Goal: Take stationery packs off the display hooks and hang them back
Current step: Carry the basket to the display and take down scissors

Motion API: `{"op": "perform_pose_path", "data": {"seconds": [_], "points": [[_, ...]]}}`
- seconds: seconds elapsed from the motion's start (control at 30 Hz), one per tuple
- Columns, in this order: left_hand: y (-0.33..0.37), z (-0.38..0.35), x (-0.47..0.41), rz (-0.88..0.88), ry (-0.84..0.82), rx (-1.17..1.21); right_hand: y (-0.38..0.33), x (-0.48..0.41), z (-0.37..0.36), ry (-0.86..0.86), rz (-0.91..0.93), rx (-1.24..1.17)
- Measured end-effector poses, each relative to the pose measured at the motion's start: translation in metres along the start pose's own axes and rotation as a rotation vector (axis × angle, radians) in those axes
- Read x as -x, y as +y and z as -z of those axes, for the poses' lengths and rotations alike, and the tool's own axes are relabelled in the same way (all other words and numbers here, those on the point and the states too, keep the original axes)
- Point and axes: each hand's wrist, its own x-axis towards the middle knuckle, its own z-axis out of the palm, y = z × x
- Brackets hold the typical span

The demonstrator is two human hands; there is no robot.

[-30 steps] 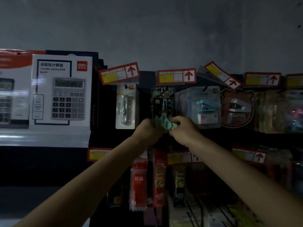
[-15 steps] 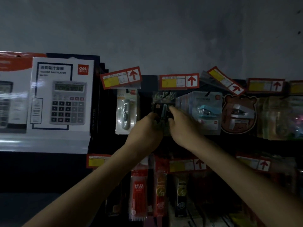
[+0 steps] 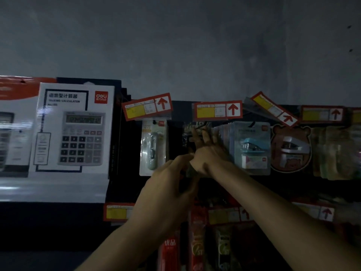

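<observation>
— Where is the dark pack [image 3: 187,138] found?
— Under the middle price label [image 3: 217,110], beside the stapler pack [image 3: 252,146]; it is dim and blurred.
— The hands?
— The right hand [image 3: 208,158] is laid on it, fingers spread straight. The left hand [image 3: 170,184] is curled below; its grip cannot be told.

The calculator box [image 3: 74,133] bears a red "deli" logo [image 3: 101,97] in its top right corner, with "语音型计算器" over "TALKING CALCULATOR" to the logo's left. Right of the box, red price tags [image 3: 147,106] each show a red up arrow on white; their small print is unreadable. Below and right of the box, a red pack [image 3: 170,249] reads "优品".
</observation>
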Motion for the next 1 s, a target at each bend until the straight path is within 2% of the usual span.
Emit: {"op": "perform_pose_path", "data": {"seconds": [0.27, 0.77, 1.0], "points": [[-0.006, 0.006, 0.005, -0.115, 0.024, -0.135, -0.003, -0.018, -0.009, -0.013, -0.03, -0.021], [-0.029, 0.013, 0.012, -0.181, 0.035, -0.213, 0.002, -0.065, -0.033, -0.093, -0.053, -0.036], [-0.031, 0.008, 0.007, -0.207, 0.015, -0.281, 0.002, -0.083, -0.045, -0.073, -0.047, -0.076]]}}
